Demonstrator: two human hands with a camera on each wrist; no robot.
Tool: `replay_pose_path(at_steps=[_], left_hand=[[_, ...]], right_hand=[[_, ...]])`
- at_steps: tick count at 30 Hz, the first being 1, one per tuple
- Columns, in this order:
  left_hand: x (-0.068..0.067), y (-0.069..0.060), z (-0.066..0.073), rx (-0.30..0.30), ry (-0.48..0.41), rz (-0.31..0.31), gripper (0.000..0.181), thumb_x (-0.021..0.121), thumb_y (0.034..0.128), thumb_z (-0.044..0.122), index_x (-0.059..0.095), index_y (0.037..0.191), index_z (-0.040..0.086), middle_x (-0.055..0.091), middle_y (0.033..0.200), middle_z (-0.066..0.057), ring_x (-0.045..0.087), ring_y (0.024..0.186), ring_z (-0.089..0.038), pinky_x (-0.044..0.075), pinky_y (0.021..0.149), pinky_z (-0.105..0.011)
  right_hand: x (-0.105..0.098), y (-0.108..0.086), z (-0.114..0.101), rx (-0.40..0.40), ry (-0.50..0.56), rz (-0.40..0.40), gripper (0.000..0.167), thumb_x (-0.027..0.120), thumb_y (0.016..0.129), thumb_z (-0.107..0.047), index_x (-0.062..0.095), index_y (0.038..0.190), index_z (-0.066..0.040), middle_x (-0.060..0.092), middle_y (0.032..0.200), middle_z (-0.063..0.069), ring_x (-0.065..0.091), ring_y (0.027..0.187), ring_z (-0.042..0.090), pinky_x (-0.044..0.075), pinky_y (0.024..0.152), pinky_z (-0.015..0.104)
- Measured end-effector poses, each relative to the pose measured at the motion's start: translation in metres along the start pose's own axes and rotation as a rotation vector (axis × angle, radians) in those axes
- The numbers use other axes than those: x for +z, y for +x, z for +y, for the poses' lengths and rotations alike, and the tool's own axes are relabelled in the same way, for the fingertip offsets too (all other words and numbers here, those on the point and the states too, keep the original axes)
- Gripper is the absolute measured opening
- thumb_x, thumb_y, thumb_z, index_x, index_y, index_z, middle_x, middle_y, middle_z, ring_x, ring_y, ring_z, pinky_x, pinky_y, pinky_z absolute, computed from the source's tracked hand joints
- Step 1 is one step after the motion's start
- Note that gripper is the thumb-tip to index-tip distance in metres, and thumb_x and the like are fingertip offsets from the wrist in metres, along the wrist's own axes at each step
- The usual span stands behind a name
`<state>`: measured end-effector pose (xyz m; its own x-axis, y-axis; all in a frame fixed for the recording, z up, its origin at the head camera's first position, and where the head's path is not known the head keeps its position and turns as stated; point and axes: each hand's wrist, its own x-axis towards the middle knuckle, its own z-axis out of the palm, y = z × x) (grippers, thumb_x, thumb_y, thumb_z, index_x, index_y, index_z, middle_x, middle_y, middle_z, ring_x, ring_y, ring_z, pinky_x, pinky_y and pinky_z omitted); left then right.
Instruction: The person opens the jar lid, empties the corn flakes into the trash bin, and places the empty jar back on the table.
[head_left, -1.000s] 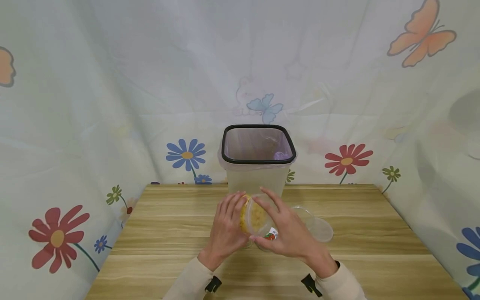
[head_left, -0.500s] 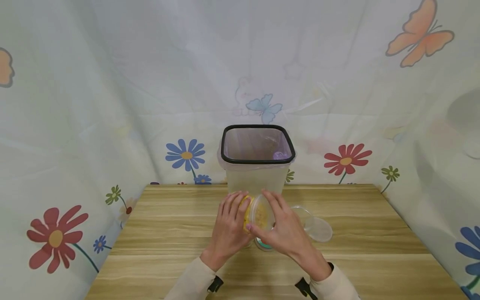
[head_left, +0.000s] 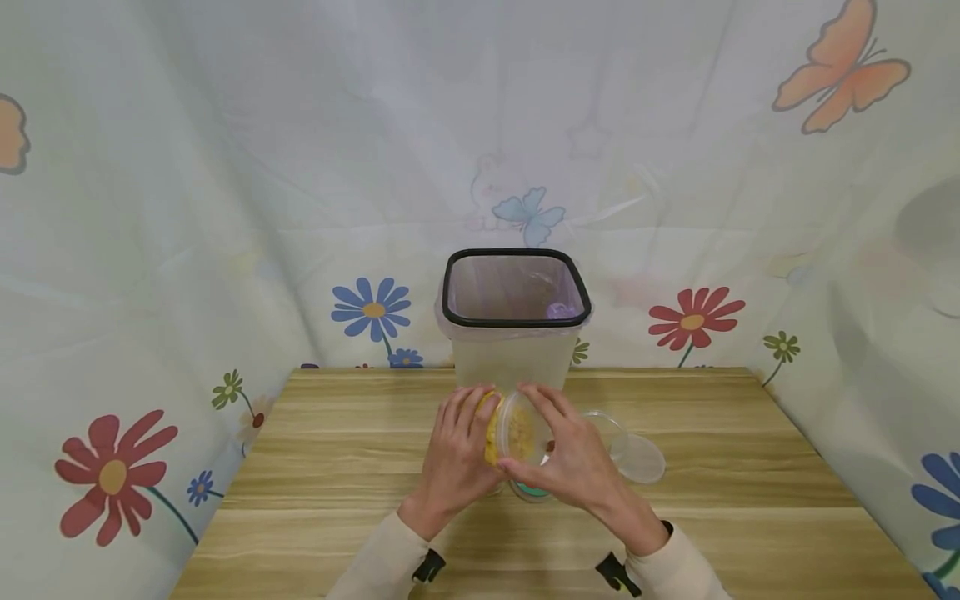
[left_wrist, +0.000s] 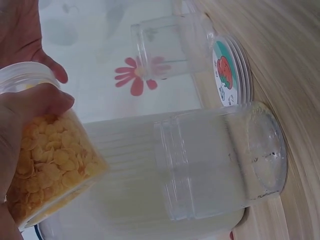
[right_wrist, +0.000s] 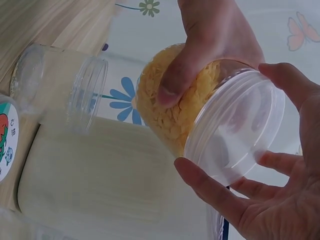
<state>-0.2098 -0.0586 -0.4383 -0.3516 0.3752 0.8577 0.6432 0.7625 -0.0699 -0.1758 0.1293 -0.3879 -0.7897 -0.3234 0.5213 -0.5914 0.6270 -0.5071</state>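
Note:
My left hand (head_left: pixel 454 450) grips a clear plastic jar of corn flakes (left_wrist: pixel 55 160), tilted on its side above the table, with the thumb across its wall. A translucent screw lid (right_wrist: pixel 240 130) sits on the jar's mouth, facing right. My right hand (head_left: pixel 581 462) holds this lid by its rim, with thumb and fingers spread around the edge. Below the hands, an uncovered clear jar (left_wrist: pixel 215 165) stands upright, its mouth up. Beside it lies a stack of round discs (left_wrist: pixel 227 72), the top one printed with a red tomato-like picture.
Behind the hands stands a pale bin (head_left: pixel 510 354) with a black rim and a purple liner. Another clear jar (left_wrist: pixel 175 47) stands to the right. A loose translucent round lid (head_left: pixel 642 459) lies by it on the wooden table (head_left: pixel 360 458). A flowered curtain surrounds the table.
My right hand has turned around the lid and moved slightly left, then back a little, its fingers shifting along the rim. The lid turned more to the right. My left hand keeps its grip.

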Motion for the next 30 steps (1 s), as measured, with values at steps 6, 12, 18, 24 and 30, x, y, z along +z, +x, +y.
replay_pose_path(at_steps=[6,12,18,24,30], left_hand=[[-0.001,-0.001,-0.001,-0.007,-0.006,-0.021,0.094,0.087,0.0555,0.050,0.052,0.130,0.006,0.058,0.131,-0.011,0.053,0.120,-0.030,0.045,0.104,-0.044],[0.000,-0.002,-0.001,-0.003,-0.004,-0.043,0.102,0.090,0.0504,0.054,0.050,0.132,0.006,0.058,0.129,-0.010,0.053,0.120,-0.029,0.047,0.103,-0.043],[-0.001,-0.003,-0.001,-0.007,-0.026,-0.077,0.104,0.089,0.0514,0.057,0.049,0.133,0.007,0.057,0.129,-0.009,0.053,0.121,-0.027,0.047,0.103,-0.041],[-0.003,-0.002,0.000,-0.019,-0.031,-0.096,0.108,0.089,0.0497,0.061,0.047,0.134,0.007,0.056,0.130,-0.009,0.052,0.121,-0.027,0.046,0.104,-0.040],[-0.004,-0.002,0.001,-0.056,-0.080,-0.120,0.110,0.091,0.0491,0.058,0.046,0.135,0.005,0.055,0.133,-0.011,0.050,0.129,-0.029,0.043,0.110,-0.042]], right_hand=[[-0.002,0.000,0.002,-0.040,-0.022,-0.010,0.088,0.087,0.066,-0.038,0.050,0.142,-0.014,0.049,0.143,0.022,0.067,0.097,0.032,0.050,0.057,0.013],[-0.003,0.001,0.006,-0.114,-0.048,-0.008,0.089,0.091,0.061,-0.035,0.053,0.139,-0.013,0.052,0.140,0.022,0.067,0.101,0.033,0.048,0.056,0.011],[-0.005,0.002,0.011,-0.213,-0.083,-0.026,0.092,0.093,0.058,-0.035,0.051,0.138,-0.015,0.053,0.139,0.018,0.066,0.100,0.030,0.052,0.058,0.016],[-0.007,0.002,0.014,-0.278,-0.129,-0.038,0.094,0.092,0.060,-0.039,0.048,0.141,-0.018,0.051,0.142,0.018,0.066,0.107,0.034,0.059,0.073,0.040],[-0.005,0.002,0.015,-0.258,-0.103,-0.060,0.093,0.088,0.065,-0.038,0.044,0.145,-0.020,0.045,0.144,0.016,0.064,0.108,0.030,0.058,0.076,0.044]])
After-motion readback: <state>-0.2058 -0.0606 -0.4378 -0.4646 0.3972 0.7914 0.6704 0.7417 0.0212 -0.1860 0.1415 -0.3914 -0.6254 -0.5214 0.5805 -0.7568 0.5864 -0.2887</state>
